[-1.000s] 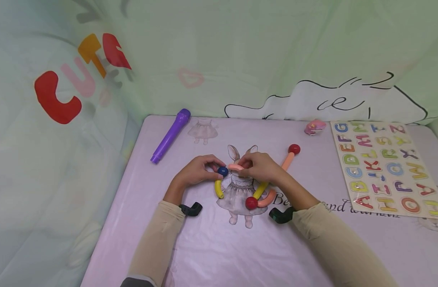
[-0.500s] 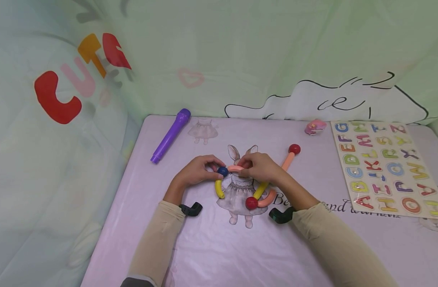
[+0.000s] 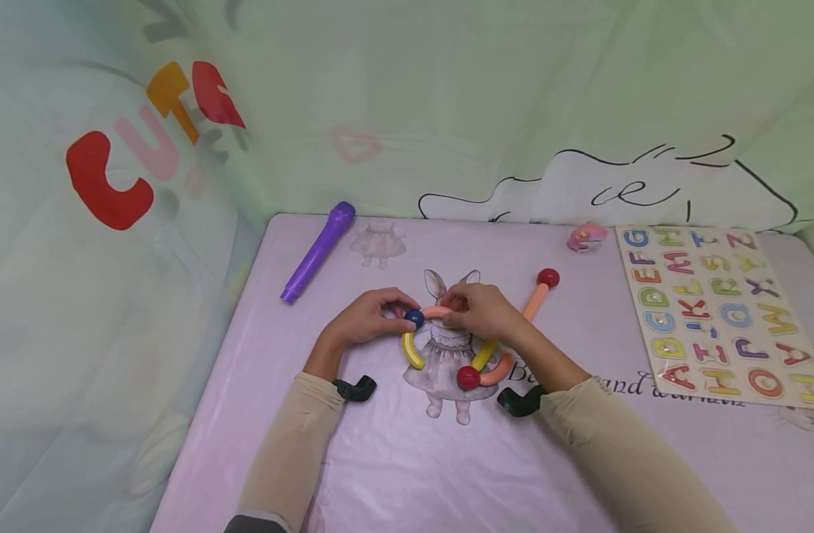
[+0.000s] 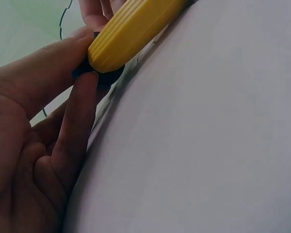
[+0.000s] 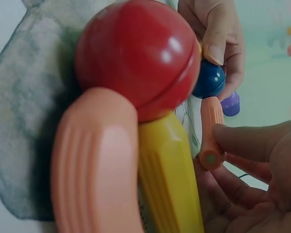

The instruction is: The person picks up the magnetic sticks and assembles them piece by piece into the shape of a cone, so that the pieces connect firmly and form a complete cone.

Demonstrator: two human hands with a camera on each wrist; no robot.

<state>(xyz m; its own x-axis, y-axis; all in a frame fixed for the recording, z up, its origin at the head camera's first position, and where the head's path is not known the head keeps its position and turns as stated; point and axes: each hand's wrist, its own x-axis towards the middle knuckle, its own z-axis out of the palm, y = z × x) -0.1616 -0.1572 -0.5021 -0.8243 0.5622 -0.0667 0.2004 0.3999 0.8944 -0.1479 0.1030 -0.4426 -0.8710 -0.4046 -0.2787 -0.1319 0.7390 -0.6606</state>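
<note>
Fingers [image 4: 77, 116] pinch blue ball [image 3: 415, 318] and orange curve [image 3: 436, 312]

Around the middle of the bench [image 3: 393, 474], the left hand [image 3: 368, 317] grips the blue ball, fingers parted only by its width, probably to steady it. A yellow curve [image 3: 412, 351] runs from it toward the near edge. The right hand [image 3: 485, 312] pinches the orange curve's free end, apparently leaving the other end clear to meet the ball. Closer to the near edge, a red ball [image 3: 469, 377] touches a yellow stick [image 5: 169, 170].
</note>
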